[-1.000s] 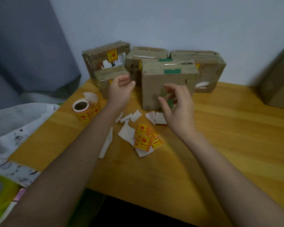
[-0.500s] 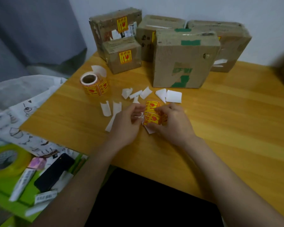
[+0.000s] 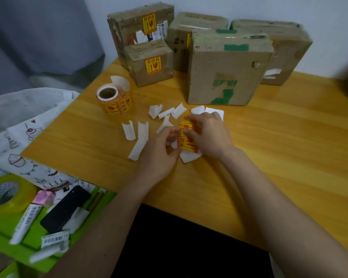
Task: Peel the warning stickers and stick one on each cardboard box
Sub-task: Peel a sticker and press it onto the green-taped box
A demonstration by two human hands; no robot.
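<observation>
i see the wooden table (image 3: 279, 149) first, with the cardboard boxes bunched at its far edge against the wall, probably parked there so the near side stays free for peeling. the big front box (image 3: 227, 71) faces me with green tape and no yellow label on the face i can see, so i judge it the next one to get a sticker. the tall back-left box (image 3: 137, 31) and the small box (image 3: 151, 63) in front of it already carry one each; the others behind are half hidden. the sticker roll (image 3: 115, 99) stands on end left of the boxes, within easy reach. white backing scraps (image 3: 141, 137) lie scattered between roll and hands, dropped where they came off. nearest me, both hands meet over a short strip of warning stickers (image 3: 186, 137) lying on the table. my left hand (image 3: 161, 151) has its fingers curled, pinching the strip's left edge, likely to steady it. my right hand (image 3: 207, 135) curls over the top with fingertips picking at a sticker, though the exact grip is blurred. i'd say the peel has just begun.
</observation>
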